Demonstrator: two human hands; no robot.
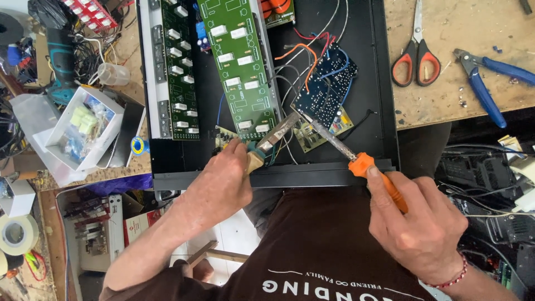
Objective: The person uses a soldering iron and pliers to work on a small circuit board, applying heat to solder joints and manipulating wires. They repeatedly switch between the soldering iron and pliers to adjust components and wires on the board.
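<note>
My right hand (pixel 418 223) grips a soldering iron (pixel 356 159) by its orange handle; the metal tip points up-left toward a small board (pixel 329 127) with wires. My left hand (pixel 220 184) holds a flat metal tool with a pale handle (pixel 273 139), its blade reaching to the same spot beside the iron's tip. Both work inside an open black metal chassis (pixel 278 175). A long green circuit board (pixel 237 61) with white components lies tilted in the chassis, and a dark blue board (pixel 326 83) with red, orange and blue wires sits to its right.
Red-handled scissors (pixel 415 56) and blue-handled pliers (pixel 485 83) lie on the wooden bench at the upper right. A white box of small parts (pixel 83 125), a clear cup (pixel 114 74) and tape rolls (pixel 16 234) clutter the left. Cables and gear fill the right.
</note>
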